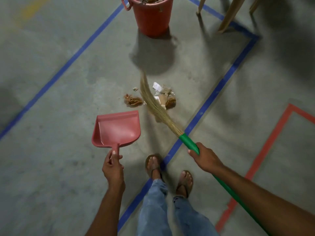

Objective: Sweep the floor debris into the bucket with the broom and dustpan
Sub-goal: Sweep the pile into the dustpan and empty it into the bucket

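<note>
Our left hand (112,166) grips the short handle of the pink dustpan (117,129), fingers curled round it and thumb on top. The pan's wide open lip points forward. We cannot tell whether the lip sits on the floor (51,82) or hangs just above it. Our right hand (204,159) is wrapped round the green handle of the broom (188,142), close to where the straw bristles (153,103) begin.

The debris (167,97), brown clumps and scraps of white paper, lies just ahead of the dustpan's lip and a little to its right, between the pan and the red bucket (151,17). The bucket stands well apart, further on, with rubbish already inside.

The broom's long axis runs diagonally from our right hand forward and to the left, so the bristles cross the pile. One brown clump lies on their left and the rest on their right. We judge that the coming stroke must pull the debris back and leftward into the pan, which is nearer the pile than the broom hand.
</note>
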Demonstrator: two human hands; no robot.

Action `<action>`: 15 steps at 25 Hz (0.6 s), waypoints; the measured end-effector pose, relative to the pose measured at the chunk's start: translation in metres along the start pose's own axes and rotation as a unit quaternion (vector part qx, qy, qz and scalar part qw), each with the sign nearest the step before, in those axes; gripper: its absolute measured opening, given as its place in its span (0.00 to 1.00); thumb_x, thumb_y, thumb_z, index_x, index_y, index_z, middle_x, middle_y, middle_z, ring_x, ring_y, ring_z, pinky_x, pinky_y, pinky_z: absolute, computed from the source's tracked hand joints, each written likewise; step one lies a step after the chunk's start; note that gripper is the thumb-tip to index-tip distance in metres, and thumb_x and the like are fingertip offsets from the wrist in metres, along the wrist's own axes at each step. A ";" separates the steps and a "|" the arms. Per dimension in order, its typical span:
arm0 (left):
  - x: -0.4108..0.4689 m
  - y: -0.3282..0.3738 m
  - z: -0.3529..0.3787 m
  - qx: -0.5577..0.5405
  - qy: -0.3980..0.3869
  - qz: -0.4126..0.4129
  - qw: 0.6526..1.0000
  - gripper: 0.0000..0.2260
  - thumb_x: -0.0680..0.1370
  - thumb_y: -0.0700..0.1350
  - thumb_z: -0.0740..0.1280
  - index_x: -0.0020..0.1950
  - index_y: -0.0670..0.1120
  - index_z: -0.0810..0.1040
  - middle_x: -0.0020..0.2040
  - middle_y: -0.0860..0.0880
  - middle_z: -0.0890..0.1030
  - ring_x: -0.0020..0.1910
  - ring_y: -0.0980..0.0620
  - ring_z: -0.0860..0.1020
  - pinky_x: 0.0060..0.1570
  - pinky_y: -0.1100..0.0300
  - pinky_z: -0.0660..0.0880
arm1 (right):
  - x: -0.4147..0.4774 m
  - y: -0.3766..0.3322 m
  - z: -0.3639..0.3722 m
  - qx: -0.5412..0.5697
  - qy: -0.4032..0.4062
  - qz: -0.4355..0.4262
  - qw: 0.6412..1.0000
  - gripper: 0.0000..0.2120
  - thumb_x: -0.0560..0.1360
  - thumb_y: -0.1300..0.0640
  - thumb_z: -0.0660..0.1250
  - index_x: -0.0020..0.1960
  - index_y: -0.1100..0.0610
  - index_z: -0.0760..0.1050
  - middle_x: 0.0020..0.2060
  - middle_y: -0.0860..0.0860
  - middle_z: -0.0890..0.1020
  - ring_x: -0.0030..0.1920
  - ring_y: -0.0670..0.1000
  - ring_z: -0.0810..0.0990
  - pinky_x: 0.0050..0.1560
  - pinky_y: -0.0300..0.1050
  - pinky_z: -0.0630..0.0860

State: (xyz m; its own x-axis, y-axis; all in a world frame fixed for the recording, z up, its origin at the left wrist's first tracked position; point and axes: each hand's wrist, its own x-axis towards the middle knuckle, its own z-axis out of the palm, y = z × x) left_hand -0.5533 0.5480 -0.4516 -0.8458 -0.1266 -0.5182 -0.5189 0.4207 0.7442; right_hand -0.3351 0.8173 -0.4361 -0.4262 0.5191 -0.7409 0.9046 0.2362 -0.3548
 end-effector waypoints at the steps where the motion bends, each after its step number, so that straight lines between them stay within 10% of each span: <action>1: 0.002 -0.011 -0.014 0.005 0.006 -0.005 1.000 0.15 0.84 0.54 0.65 0.65 0.48 0.81 0.46 0.46 0.84 0.32 0.52 0.72 0.32 0.58 0.71 | -0.007 -0.001 0.020 -0.014 -0.008 -0.008 1.000 0.18 0.79 0.38 0.61 0.60 0.50 0.70 0.48 0.56 0.83 0.48 0.60 0.82 0.43 0.49 0.76; 8: 0.072 -0.056 -0.077 0.023 0.002 -0.009 1.000 0.15 0.84 0.52 0.65 0.65 0.46 0.81 0.43 0.46 0.84 0.28 0.53 0.72 0.28 0.60 0.71 | 0.030 -0.086 0.170 -0.077 -0.095 -0.032 0.992 0.19 0.80 0.46 0.61 0.67 0.55 0.66 0.57 0.61 0.80 0.55 0.62 0.81 0.51 0.53 0.78; 15: 0.151 -0.076 -0.154 0.031 -0.045 0.011 0.998 0.12 0.83 0.52 0.66 0.63 0.49 0.81 0.44 0.47 0.84 0.34 0.53 0.75 0.30 0.62 0.73 | 0.029 -0.152 0.250 0.027 0.015 0.115 0.993 0.17 0.80 0.47 0.60 0.64 0.55 0.69 0.56 0.59 0.81 0.54 0.63 0.80 0.55 0.55 0.79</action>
State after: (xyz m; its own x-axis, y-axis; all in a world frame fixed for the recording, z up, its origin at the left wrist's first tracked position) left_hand -0.6605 0.3587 -0.5213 -0.8405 -0.0368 -0.5405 -0.4898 0.4779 0.7292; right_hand -0.4868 0.5906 -0.5463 -0.2065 0.5781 -0.7894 0.9760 0.0647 -0.2080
